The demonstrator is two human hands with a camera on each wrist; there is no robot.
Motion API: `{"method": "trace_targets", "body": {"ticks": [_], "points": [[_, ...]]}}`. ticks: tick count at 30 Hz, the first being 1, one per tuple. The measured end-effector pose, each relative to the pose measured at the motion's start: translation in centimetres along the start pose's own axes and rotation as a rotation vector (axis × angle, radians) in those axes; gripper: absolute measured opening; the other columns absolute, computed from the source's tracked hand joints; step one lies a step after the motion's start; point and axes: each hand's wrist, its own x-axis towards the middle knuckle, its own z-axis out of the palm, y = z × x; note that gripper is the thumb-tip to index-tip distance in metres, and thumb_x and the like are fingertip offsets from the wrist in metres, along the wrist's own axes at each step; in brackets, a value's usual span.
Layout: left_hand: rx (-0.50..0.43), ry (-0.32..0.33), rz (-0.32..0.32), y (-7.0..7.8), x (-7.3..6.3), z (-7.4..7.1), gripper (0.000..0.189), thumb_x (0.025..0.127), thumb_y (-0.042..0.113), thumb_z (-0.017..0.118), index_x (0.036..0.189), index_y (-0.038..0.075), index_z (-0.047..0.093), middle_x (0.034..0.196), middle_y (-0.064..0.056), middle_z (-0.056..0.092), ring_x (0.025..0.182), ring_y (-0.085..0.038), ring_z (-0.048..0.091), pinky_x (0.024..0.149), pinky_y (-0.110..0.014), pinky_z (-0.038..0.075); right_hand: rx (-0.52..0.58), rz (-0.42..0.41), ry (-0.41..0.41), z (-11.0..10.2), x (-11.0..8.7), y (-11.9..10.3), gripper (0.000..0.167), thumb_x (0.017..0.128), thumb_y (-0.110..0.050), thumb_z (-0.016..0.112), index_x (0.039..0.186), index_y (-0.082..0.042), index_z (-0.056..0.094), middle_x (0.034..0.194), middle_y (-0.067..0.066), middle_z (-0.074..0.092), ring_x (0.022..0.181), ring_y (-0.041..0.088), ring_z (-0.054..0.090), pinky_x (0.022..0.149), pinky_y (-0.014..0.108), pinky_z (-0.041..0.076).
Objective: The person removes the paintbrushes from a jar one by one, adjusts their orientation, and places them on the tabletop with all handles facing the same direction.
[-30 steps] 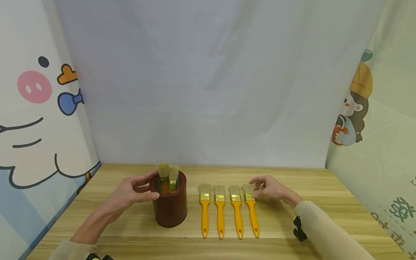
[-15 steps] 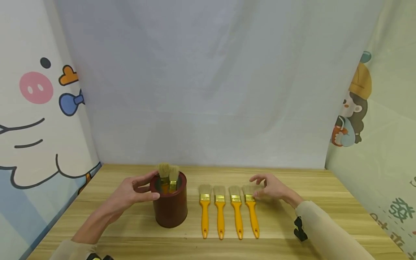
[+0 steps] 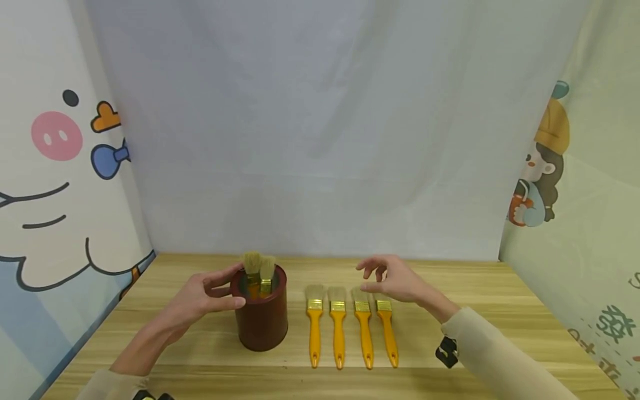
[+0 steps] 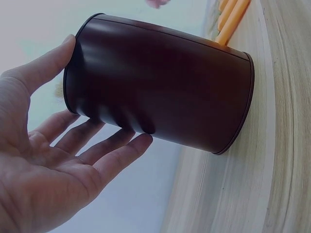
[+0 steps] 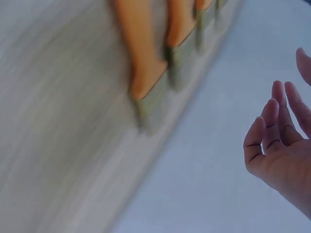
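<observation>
Evidently the work in hand is loading the cup [image 3: 262,328] with brushes, and it stands part done: a rear brush [image 3: 252,265] and a front brush [image 3: 267,273] stand in it, bristles up, while four more lie side by side on the table [image 3: 290,384], handles toward the person. For sound execution, one brush should be taken at a time, pinched at its metal band, lifted clear of its neighbour, turned handle down and lowered inside the rim without knocking the standing pair; a hurried entry could catch the rim. Left hand [image 3: 197,295]: found spread about the upper cup, thumb on one side and fingertips against the opposite side; the hold looks light but adequate to steady it, and the cup is upright. Right hand [image 3: 400,280]: found half open, fingers loosely bent, thumb apart, nothing held. It hangs above the bristle ends of the third brush [image 3: 364,328] and the rightmost brush [image 3: 388,328], partly covering them from the head view; the right wrist view shows it apart from the brushes. The first brush [image 3: 314,328] and second brush [image 3: 338,328] lie untouched.
</observation>
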Motion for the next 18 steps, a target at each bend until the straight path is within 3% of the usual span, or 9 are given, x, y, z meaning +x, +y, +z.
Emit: {"method": "trace_targets", "body": {"ticks": [10, 18], "points": [[0.0, -0.005, 0.001, 0.0, 0.0, 0.0, 0.083, 0.097, 0.021, 0.079, 0.165, 0.005, 0.035, 0.167, -0.02, 0.031, 0.146, -0.054, 0.034, 0.111, -0.058, 0.044, 0.019, -0.045, -0.004, 3.0, 2.9, -6.0, 0.029, 0.097, -0.021, 0.079, 0.123, -0.01, 0.075, 0.099, -0.004, 0.068, 0.079, 0.017, 0.058, 0.069, 0.032, 0.049], [0.0, -0.002, 0.0, 0.0, 0.1, 0.0, 0.083, 0.097, 0.021, 0.079, 0.165, 0.005, 0.035, 0.167, -0.02, 0.031, 0.146, -0.054, 0.035, 0.111, -0.056, 0.046, 0.008, -0.04, -0.006, 5.5, 5.7, -8.9, 0.034, 0.094, -0.027, 0.081, 0.124, -0.011, 0.075, 0.106, 0.0, 0.069, 0.085, 0.015, 0.057, 0.073, 0.033, 0.048]]}}
